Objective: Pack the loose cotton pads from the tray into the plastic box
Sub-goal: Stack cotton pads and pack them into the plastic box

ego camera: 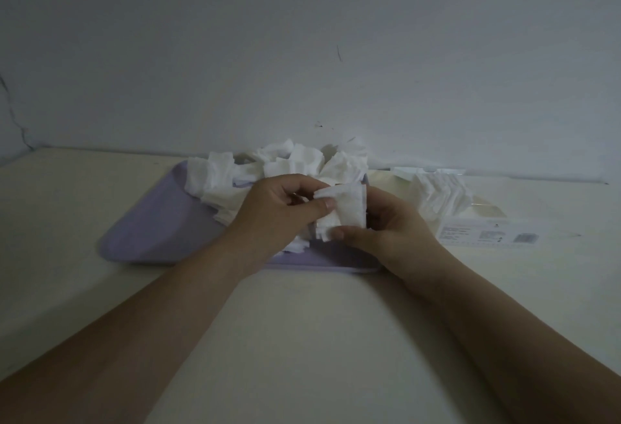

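A lilac tray (151, 235) lies on the table with a loose heap of white cotton pads (285, 163) piled at its far side. Over the tray's right half, my left hand (279, 205) and my right hand (389, 225) together hold a small stack of cotton pads (346, 208); the left thumb presses its front, and the right fingers wrap its right side and underside. To the right of the tray stands a clear plastic box (484, 222) with a row of pads (437, 191) standing inside it.
The pale table (302, 322) runs back to a white wall (302, 54). A printed label (487, 233) covers the box's near side. The tray's near rim (319, 267) lies just under my wrists.
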The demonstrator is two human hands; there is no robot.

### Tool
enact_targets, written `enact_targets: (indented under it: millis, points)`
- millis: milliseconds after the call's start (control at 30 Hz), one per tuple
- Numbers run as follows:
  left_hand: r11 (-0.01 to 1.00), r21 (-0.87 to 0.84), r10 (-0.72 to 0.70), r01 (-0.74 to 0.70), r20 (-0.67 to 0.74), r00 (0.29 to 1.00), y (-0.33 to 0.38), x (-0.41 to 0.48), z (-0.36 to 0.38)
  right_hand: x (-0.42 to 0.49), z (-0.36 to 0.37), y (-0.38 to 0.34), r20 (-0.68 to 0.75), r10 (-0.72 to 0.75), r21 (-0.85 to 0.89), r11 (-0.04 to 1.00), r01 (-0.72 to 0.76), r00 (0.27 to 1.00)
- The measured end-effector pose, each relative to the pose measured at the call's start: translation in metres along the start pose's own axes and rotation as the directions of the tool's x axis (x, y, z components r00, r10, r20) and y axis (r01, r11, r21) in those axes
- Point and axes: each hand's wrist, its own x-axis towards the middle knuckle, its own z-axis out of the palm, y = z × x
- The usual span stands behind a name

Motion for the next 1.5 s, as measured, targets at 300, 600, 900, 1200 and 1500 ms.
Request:
enact_targets:
  millis: [300,600,900,1200,1500]
  points:
    - [0.963,-0.251,-0.101,0.102,0.017,0.995,-0.001,0.006,-0.015,0.002,-0.001,0.008,-0.198,0.064,-0.004,0.998,-0.066,0.978]
    - [0.999,0.015,-0.041,0.040,0.127,0.991,-0.005,0.000,-0.004,-0.002,0.000,0.002,-0.152,0.039,0.020,0.999,-0.036,0.988]
    - [0.997,0.083,-0.014,0.008,0.074,0.997,-0.005,0.000,-0.004,-0.003,-0.004,-0.001,-0.048,0.100,0.084,0.992,-0.096,0.994]
    - [0.866,0.467,0.109,-0.181,0.176,0.978,-0.013,0.004,-0.001,-0.006,0.001,-0.005,-0.141,-0.099,-0.391,0.920,0.036,0.985]
    - [0.874,0.469,0.044,-0.124,0.179,0.983,-0.013,0.007,-0.004,-0.010,0.011,-0.014,0.056,0.039,-0.808,0.588,0.022,0.998]
